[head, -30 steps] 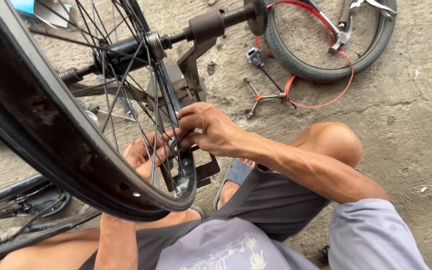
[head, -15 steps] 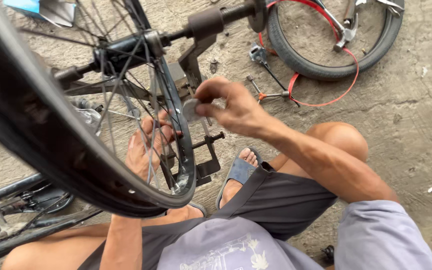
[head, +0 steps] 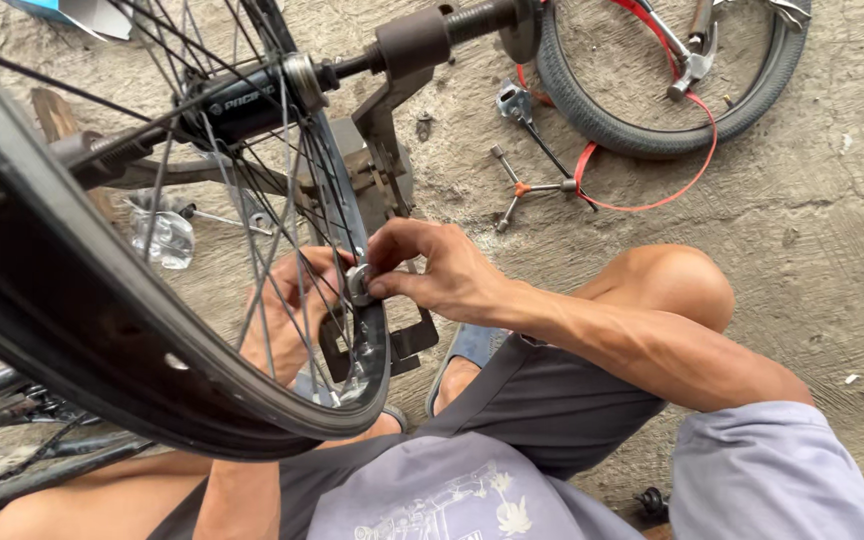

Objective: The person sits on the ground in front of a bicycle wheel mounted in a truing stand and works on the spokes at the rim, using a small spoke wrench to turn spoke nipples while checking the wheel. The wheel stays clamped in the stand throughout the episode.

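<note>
A black bicycle wheel (head: 102, 350) with thin spokes is mounted by its hub (head: 242, 100) in a dark metal stand (head: 392, 130). My right hand (head: 442, 275) pinches a small round silver spoke wrench (head: 359, 283) against the rim's near side. Seen through the spokes, my left hand (head: 287, 310) lies behind the wheel. Its fingers rest on the rim right beside the wrench. My palm there is partly hidden by the rim and spokes.
On the concrete beyond the stand lie a loose tyre (head: 602, 120), a hammer (head: 687, 60), a red cable (head: 652, 205) and a three-armed wrench (head: 527, 188). A clear plastic bottle (head: 162, 238) lies behind the wheel. A bicycle frame (head: 2, 440) is at lower left. My knee (head: 682, 285) is at right.
My right hand lifted off toward the stand half a second ago, then came back down to the rim with the wrench. My left hand stayed behind the spokes.
</note>
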{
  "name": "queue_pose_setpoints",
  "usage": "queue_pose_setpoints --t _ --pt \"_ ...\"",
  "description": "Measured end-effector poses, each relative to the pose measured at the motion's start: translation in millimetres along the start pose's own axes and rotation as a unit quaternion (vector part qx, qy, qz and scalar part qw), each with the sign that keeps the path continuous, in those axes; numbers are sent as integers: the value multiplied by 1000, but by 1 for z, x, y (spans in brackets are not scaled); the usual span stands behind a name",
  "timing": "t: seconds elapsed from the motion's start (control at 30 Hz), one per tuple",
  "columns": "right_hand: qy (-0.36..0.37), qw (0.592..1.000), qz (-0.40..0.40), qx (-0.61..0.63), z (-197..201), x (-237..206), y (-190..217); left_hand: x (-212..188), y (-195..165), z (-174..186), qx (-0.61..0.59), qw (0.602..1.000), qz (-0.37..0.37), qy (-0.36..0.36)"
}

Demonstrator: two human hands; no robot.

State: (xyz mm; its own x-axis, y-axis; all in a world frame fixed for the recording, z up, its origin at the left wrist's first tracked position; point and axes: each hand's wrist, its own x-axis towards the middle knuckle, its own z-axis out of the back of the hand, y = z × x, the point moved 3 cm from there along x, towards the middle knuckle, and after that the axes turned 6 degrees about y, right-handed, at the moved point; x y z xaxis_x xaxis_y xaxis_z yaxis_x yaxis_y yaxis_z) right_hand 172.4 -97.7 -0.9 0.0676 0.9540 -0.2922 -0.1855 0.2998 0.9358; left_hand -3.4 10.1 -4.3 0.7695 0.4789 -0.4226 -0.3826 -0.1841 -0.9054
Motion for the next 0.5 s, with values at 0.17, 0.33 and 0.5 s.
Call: queue_pose_setpoints --t 0.17,0.33,0.5 --pt "5 968 207 -141 4 -6 14 6 4 -6 54 997 -43 -42" --pt "34 994 54 -86 3 6 8 4 0 0 15 999 -40 20" --pt "30 969 166 -180 5 8 18 6 -1 -5 -41 995 -90 -9"
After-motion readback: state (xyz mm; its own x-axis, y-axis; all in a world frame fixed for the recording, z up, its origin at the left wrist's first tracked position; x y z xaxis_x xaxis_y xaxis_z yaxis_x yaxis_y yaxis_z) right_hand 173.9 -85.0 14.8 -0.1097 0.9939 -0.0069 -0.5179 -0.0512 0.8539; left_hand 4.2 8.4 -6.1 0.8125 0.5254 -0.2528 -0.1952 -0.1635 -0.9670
